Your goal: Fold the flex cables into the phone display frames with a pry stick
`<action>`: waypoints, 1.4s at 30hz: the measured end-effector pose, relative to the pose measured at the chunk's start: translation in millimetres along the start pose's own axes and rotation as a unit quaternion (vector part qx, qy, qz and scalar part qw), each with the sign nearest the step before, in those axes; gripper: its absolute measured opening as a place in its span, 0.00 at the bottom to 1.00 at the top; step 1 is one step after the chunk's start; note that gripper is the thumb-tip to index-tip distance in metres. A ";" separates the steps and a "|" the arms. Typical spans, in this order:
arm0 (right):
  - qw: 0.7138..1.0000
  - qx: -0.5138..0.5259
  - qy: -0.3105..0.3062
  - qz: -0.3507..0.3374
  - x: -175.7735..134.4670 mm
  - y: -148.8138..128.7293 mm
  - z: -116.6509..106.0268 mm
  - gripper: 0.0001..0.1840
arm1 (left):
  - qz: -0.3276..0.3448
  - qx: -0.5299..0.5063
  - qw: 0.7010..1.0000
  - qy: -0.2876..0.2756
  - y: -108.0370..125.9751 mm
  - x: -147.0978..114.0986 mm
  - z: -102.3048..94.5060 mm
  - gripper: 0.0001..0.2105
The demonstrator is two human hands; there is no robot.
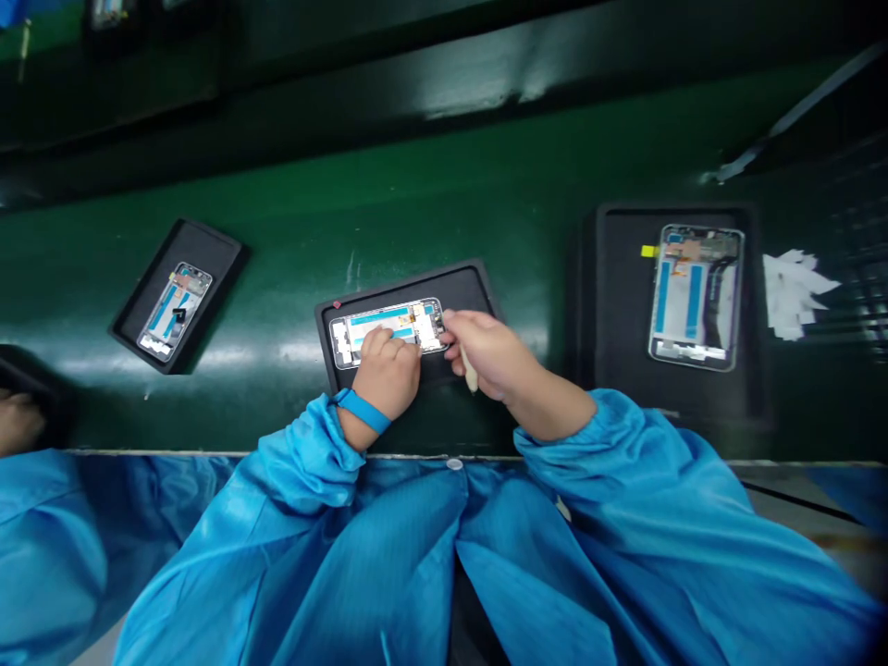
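Note:
An opened phone (385,328) with bared inner parts and blue adhesive strips lies in a black foam tray (444,373) in front of me. My left hand (388,372), a blue band at its wrist, presses on the phone's near edge with its fingers curled together. At the phone's right end my right hand (489,353) is closed in a pinch. A cream-coloured pen-like tool (470,370) sticks out below its fingers; the tip near the phone is hidden by the fingers. A small red piece (337,304) sits on the tray's upper left rim.
To the right, stacked black trays (624,370) bear another opened phone (697,296) with a yellow tab. White paper strips (797,289) lie beside them. A tilted tray (149,277) with a phone (177,310) is on the left. A co-worker's hand (19,421) shows at the left edge.

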State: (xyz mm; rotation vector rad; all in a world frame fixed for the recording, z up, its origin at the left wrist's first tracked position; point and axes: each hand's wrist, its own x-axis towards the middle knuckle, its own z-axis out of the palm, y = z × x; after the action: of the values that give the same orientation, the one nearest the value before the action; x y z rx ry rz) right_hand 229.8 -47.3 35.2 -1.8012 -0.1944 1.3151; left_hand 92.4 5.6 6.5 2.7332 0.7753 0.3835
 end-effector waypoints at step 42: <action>0.840 -0.194 0.176 -0.474 -0.9 44.5 2.2 0.14 | -0.003 0.039 0.992 -0.116 3.2 -0.9 -7.5 0.09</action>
State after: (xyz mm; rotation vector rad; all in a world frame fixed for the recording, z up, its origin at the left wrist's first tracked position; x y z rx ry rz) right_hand 212.1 -73.7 3.8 -1.8194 -1.0556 0.2297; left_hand 90.7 3.9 14.4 2.7806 0.7497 0.0322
